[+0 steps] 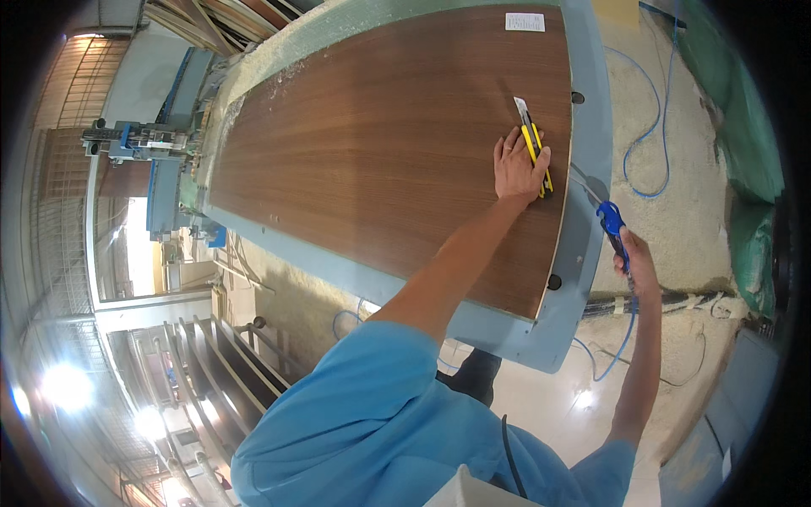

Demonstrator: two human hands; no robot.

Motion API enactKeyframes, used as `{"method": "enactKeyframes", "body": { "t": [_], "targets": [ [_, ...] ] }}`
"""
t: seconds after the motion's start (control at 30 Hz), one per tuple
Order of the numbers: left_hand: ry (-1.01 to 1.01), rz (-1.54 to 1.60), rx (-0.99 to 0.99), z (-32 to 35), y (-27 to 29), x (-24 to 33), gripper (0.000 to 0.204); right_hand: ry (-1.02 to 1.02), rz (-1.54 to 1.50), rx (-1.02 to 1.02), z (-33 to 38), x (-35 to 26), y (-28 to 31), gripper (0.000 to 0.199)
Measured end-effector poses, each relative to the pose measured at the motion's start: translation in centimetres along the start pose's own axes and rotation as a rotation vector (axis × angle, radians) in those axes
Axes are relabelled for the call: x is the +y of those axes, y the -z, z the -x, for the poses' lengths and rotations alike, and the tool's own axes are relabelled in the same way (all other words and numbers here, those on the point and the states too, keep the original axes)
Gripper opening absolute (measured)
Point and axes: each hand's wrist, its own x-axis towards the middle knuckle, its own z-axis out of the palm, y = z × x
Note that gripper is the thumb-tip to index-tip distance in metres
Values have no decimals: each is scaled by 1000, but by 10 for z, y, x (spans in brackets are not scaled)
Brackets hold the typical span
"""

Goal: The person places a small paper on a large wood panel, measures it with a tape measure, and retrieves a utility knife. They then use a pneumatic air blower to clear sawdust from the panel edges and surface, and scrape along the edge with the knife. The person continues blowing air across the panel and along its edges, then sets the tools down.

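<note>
My left hand (517,171) rests on a brown wood-grain panel (380,144) near its right edge. Between its thumb and fingers it holds a yellow-and-black utility knife (532,139), whose blade points away from me. Beyond the panel's right edge, my right hand (639,264) grips a blue air blow gun (610,221). The gun's thin nozzle (585,183) points left at the panel edge, and a blue hose (627,334) hangs from its handle. The panel lies flat on a grey-blue machine table (507,336).
A white label (525,22) sits at the panel's far right corner. Sawdust covers the floor (684,228) on the right, where another blue hose (646,135) loops. Green sheeting (743,127) hangs far right. Machine parts (139,139) stand left; stacked boards (224,372) are at lower left.
</note>
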Motion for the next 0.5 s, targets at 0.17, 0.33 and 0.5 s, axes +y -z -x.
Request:
{"method": "enactKeyframes", "body": {
  "t": [0.17,0.33,0.5],
  "targets": [
    [7,26,11,0,-1,0,55,-22,138,20,74,42,-12,44],
    [-1,15,3,1,-2,0,55,-92,136,26,141,80,-18,43],
    [-5,24,-8,0,-2,-2,55,-202,232,-59,169,76,4,37]
  ]
}}
